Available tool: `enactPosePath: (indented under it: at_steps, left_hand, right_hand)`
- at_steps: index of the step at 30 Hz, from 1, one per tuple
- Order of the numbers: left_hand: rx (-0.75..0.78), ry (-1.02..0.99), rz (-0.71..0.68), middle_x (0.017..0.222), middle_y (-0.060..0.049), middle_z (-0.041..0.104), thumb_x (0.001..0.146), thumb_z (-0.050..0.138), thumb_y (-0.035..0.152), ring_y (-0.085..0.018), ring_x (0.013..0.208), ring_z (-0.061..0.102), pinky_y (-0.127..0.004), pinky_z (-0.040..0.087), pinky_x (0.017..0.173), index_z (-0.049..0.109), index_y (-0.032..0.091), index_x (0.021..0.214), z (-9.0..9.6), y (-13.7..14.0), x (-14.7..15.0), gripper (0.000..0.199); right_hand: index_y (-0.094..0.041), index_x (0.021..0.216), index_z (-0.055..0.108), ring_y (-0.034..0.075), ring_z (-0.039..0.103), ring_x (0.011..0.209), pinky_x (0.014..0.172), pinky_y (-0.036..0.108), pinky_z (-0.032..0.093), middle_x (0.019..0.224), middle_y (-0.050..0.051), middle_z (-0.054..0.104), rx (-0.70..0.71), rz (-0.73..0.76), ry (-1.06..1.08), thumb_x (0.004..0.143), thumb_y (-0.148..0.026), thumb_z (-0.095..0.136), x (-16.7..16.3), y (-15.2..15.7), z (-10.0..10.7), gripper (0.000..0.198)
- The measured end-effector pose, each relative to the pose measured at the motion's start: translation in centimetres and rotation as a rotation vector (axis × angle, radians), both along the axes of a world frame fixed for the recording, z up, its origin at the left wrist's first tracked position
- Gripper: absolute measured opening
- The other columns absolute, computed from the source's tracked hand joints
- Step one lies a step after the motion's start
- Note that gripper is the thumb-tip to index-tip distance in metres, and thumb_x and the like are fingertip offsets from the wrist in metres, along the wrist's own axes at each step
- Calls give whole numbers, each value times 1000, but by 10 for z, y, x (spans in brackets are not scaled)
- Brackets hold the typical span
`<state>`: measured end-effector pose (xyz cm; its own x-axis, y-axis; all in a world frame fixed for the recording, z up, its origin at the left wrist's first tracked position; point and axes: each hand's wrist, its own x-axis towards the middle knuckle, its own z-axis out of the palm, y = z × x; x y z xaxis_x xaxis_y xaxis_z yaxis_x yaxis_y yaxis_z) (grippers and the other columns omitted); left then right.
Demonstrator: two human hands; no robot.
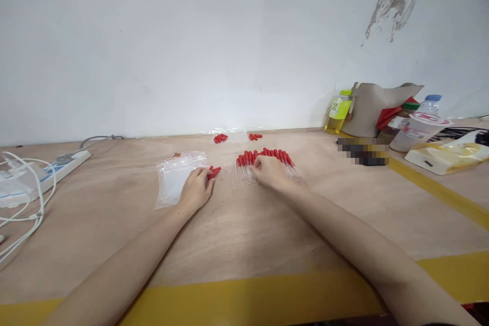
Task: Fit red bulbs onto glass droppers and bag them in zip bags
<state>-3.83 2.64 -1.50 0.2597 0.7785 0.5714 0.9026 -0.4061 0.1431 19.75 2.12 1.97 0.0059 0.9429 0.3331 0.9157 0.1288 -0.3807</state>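
My left hand (195, 191) rests on the table with its fingers curled around a couple of red rubber bulbs (214, 172). Under and beside that hand lies a clear zip bag (170, 183). My right hand (270, 173) is closed in a pinch over a row of droppers, thin clear tubes topped with red bulbs (280, 156); what sits between its fingertips is hidden. Left of the right hand, a few bare clear tubes (234, 170) lie side by side, pointing toward me.
Two small groups of red bulbs (220, 138) lie on clear plastic by the wall. A power strip (63, 168) with white cables stands at left. At right are a yellow-green bottle (338, 112), a grey bag (367, 109), a plastic cup (416, 132) and a yellow-white packet (446, 155).
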Motion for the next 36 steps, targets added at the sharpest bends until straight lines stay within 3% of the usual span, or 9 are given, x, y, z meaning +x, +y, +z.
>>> enactPosePath:
  at_steps: [3,8,14,19,24,29,32,36]
  left_hand:
    - [30,-25,18,88,-8,55,77,50,25,-23,86,51,-34,43,78,57,17,85,0,1,-1,13]
    - [46,24,17,84,-7,59,77,49,21,-24,84,52,-35,41,73,57,18,81,4,-3,1,9]
    - [90,151,85,87,-6,63,80,48,21,-25,87,52,-37,34,73,57,20,87,10,-11,5,13]
    - [114,216,29,90,-6,60,82,42,17,-23,88,51,-36,34,74,58,24,101,9,-11,3,26]
    - [125,207,12,91,-6,57,79,45,17,-23,88,50,-36,36,76,60,22,93,10,-11,3,21]
    - [136,156,-82,95,-7,59,78,47,18,-24,94,50,-37,35,82,56,19,89,17,-21,13,14]
    - [92,92,-201,89,-4,62,81,48,24,-21,90,52,-36,33,85,53,19,88,18,-33,25,10]
    - [-14,39,-363,81,0,63,82,50,35,-17,80,56,-37,30,88,53,20,83,14,-45,41,15]
  right_hand:
    - [-20,74,63,19,59,79,62,26,39,81,6,65,-39,148,-74,76,-43,50,-35,-12,-1,26]
    - [-15,85,64,26,59,77,58,32,40,85,16,64,-75,169,-132,75,-45,52,-70,-14,-4,34]
    - [-15,88,63,27,59,81,59,34,41,90,17,64,-224,165,-137,75,-26,54,-77,-8,-1,20]
    - [-14,82,60,25,60,79,62,33,41,89,16,64,-246,219,-172,79,-28,49,-60,-24,0,18]
    - [-13,91,52,17,56,67,57,26,37,80,11,63,-58,310,-68,86,-27,37,-11,-43,-4,21]
    - [-16,111,46,15,55,79,71,28,34,91,7,63,180,437,23,87,-19,35,34,-40,-19,26]
    - [-18,104,54,15,55,84,82,33,28,94,6,63,322,444,-14,87,-20,36,39,-39,-24,24]
    - [-19,96,58,14,55,82,84,34,25,91,6,64,361,483,-20,87,-23,38,30,-47,-25,22]
